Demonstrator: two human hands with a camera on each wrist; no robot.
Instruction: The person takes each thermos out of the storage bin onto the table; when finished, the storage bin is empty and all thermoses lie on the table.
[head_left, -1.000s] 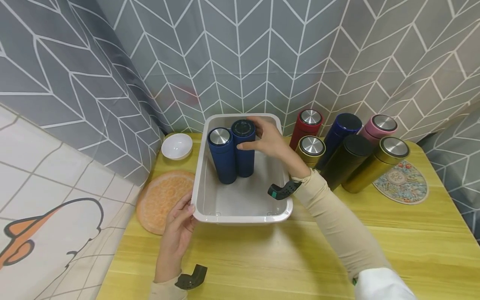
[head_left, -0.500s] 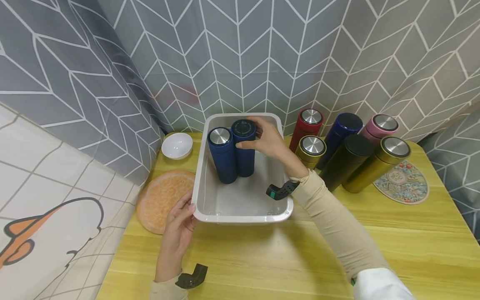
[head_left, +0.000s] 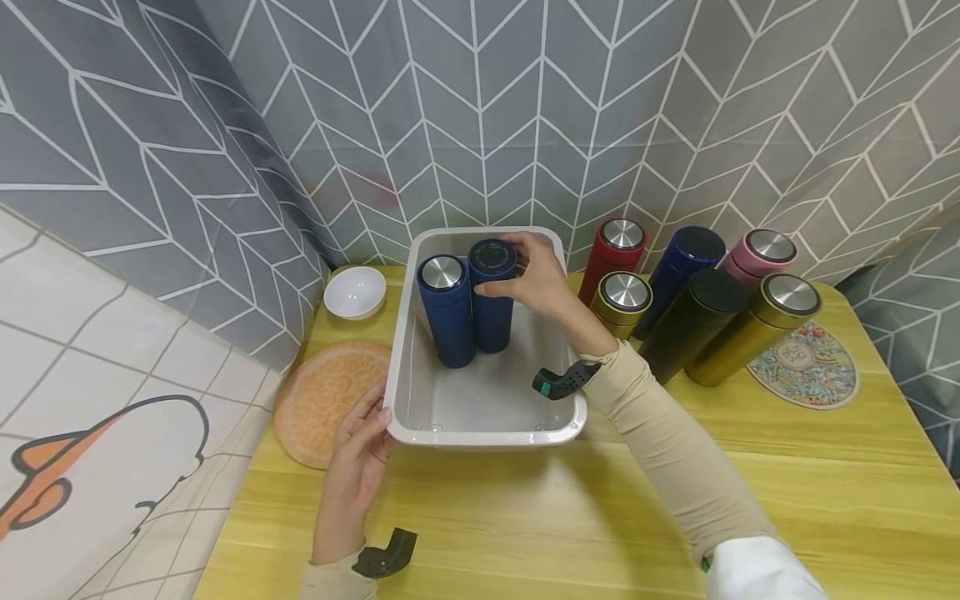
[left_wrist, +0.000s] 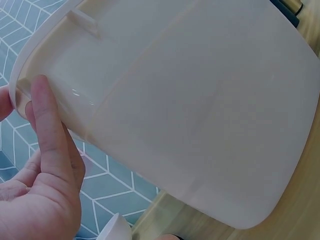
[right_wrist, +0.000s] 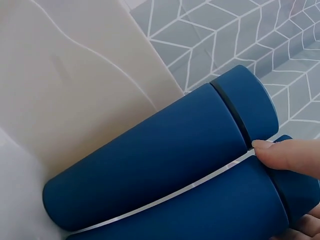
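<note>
A white plastic bin (head_left: 487, 437) sits tipped toward me in the head view, with two blue thermos bottles in it. My right hand (head_left: 538, 279) grips the dark-lidded blue thermos (head_left: 492, 325) near its top. To its left, the silver-topped blue thermos (head_left: 453, 329) leans close by; a narrow gap parts them. My left hand (head_left: 360, 446) pinches the bin's rim at the near left corner. In the left wrist view the bin's underside (left_wrist: 200, 110) hides most of the table. The right wrist view shows my thumb (right_wrist: 290, 155) at the held thermos's lid.
Several thermos bottles stand right of the bin, among them a red one (head_left: 613, 258), a black one (head_left: 686, 325) and a gold one (head_left: 727, 342). A white bowl (head_left: 355, 292), an orange-slice mat (head_left: 322, 400) and a patterned round mat (head_left: 810, 371) lie on the wooden table (head_left: 480, 517).
The dark-lidded thermos has shifted slightly right with my right hand, and a gap has opened between it and the silver-topped one. My left hand stays on the rim.
</note>
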